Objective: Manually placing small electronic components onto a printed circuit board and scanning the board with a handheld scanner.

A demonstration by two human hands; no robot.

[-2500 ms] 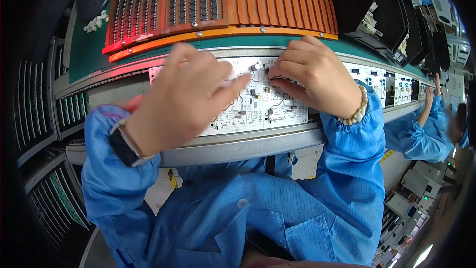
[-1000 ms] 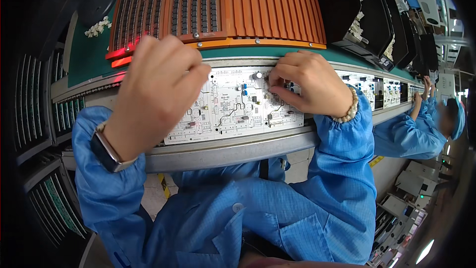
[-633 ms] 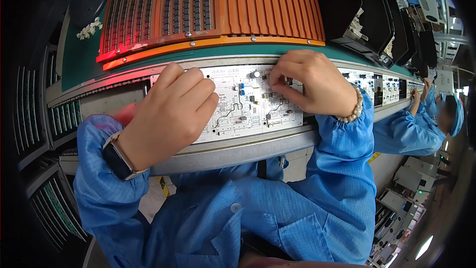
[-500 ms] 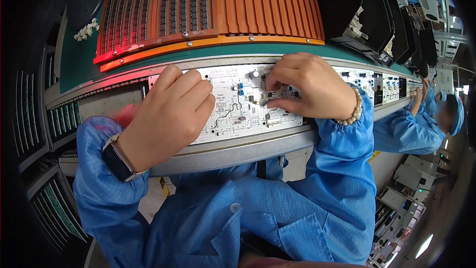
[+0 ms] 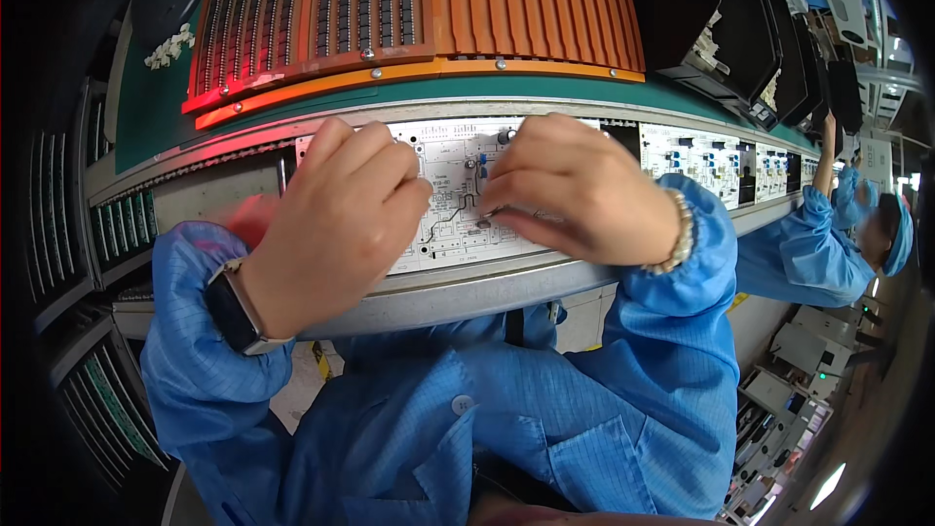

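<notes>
A white printed circuit board [image 5: 443, 234] lies in the metal rail track before me, with blue, black and other small parts standing on it. My left hand [image 5: 341, 214] is curled over the board's left end. Its fingers are bent together, and what the tips hold, if anything, is hidden. Over the board's middle and right side, my right hand [image 5: 584, 190] reaches down with fingers and thumb drawn toward each other, close to the blue parts [image 5: 483, 166]. Whatever sits between those fingertips is too small or covered to make out.
Beyond the track stands an orange ribbed tray [image 5: 536, 5], its left half filled with rows of black components [image 5: 365, 0]. Black bins [image 5: 730, 29] hold pale parts at the right. More boards [image 5: 691, 161] sit along the rail [image 5: 467, 294], toward a co-worker in blue [image 5: 823, 244].
My right hand has moved left across the board, from its right part toward the blue parts near the middle. My left hand has stayed nearly in place.
</notes>
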